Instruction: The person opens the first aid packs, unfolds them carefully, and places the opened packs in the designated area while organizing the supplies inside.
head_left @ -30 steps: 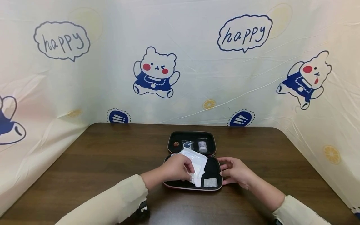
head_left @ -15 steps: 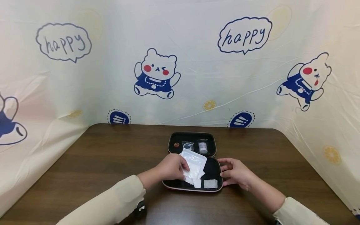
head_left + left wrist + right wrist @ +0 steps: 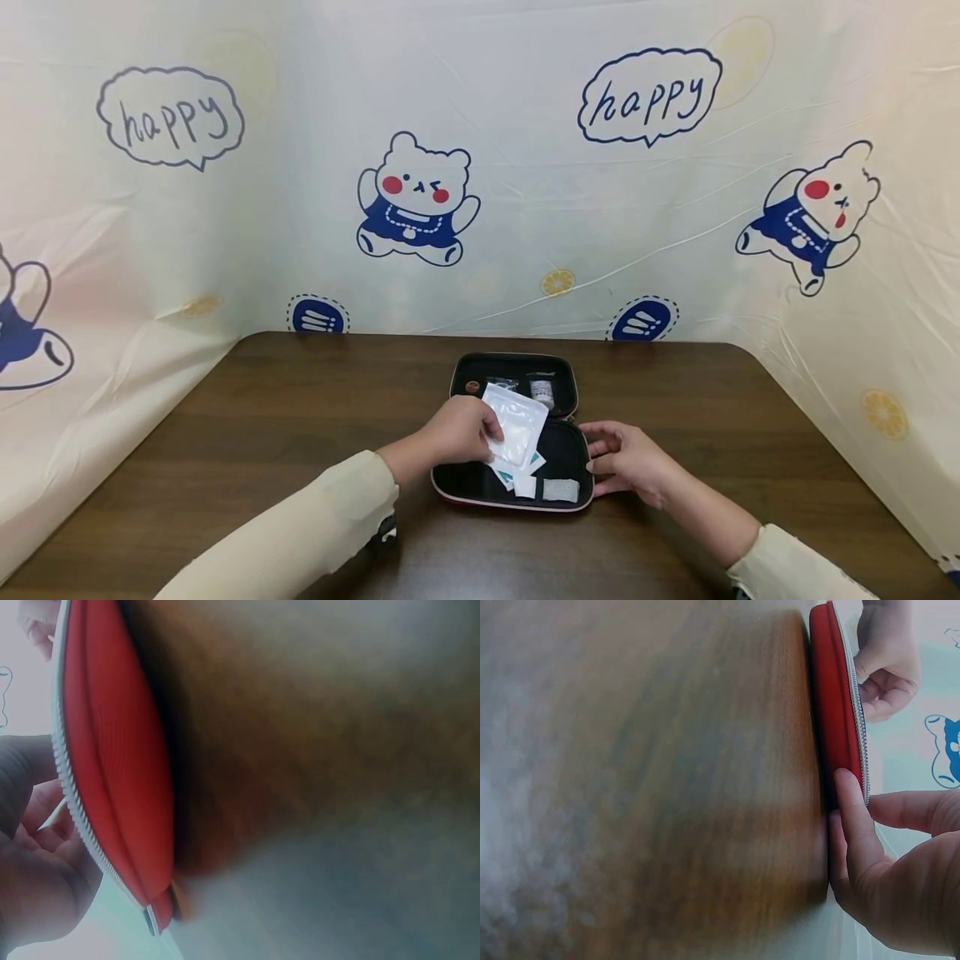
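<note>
Left fingers (image 3: 492, 423) seemingly pinch a packet (image 3: 519, 423), head view only; right fingers (image 3: 857, 829) grip case (image 3: 831, 697).

head: fwd/down, wide, whole tbl (image 3: 300, 417) | L+R wrist: low, v. close, tipped sideways | shared: red case (image 3: 124, 750)

1. The packet (image 3: 519, 423) before me looks like smooth, glossy plastic.
2. My case (image 3: 124, 765) has a matt, cloth-like outside; its ridged zip (image 3: 73, 802) looks metallic.
3. My left sleeve (image 3: 315, 508) is matt cloth.
4. My worktop (image 3: 300, 433) shows wood grain, softly glossy.
5. I face a creased, faintly shiny backdrop (image 3: 540, 200).
</note>
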Demonstrator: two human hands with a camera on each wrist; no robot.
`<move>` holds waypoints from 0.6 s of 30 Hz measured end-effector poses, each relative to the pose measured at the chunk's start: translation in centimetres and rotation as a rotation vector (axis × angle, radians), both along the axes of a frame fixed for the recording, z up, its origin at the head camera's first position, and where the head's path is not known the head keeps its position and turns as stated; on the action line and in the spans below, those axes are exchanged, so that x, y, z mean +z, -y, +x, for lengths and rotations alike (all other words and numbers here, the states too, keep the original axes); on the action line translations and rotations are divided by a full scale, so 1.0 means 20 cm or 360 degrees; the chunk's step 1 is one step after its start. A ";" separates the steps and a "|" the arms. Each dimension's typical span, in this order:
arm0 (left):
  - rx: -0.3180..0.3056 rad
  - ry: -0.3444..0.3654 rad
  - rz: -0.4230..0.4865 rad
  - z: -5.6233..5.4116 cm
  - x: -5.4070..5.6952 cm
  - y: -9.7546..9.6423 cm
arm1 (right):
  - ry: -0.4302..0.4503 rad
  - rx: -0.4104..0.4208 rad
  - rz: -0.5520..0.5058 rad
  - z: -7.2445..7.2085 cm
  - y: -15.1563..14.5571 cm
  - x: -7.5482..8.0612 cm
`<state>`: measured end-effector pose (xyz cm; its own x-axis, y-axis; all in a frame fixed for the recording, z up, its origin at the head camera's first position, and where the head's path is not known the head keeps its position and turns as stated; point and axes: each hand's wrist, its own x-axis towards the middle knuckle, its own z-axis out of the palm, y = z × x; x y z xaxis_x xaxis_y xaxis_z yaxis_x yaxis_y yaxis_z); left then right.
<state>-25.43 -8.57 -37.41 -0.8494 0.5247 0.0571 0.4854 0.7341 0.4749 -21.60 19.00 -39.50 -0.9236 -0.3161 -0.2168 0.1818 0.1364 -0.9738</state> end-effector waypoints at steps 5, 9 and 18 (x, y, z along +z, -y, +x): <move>0.0005 0.0060 0.0006 -0.03 0.03 0.00 | 0.0018 -0.0017 0.0014 0.00 0.00 0.00; 0.0014 0.0176 0.0087 -0.04 0.06 0.03 | 0.0023 -0.0020 0.0016 0.00 0.00 0.00; 0.0260 0.0396 0.0314 -0.05 0.08 0.10 | 0.0035 -0.0034 0.0024 0.00 0.01 0.00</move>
<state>-26.34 -10.50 -35.76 -0.9219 0.3801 -0.0754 0.2207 0.6750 0.7040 -21.67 18.88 -39.58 -0.9252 -0.2926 -0.2416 0.2060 0.1472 -0.9674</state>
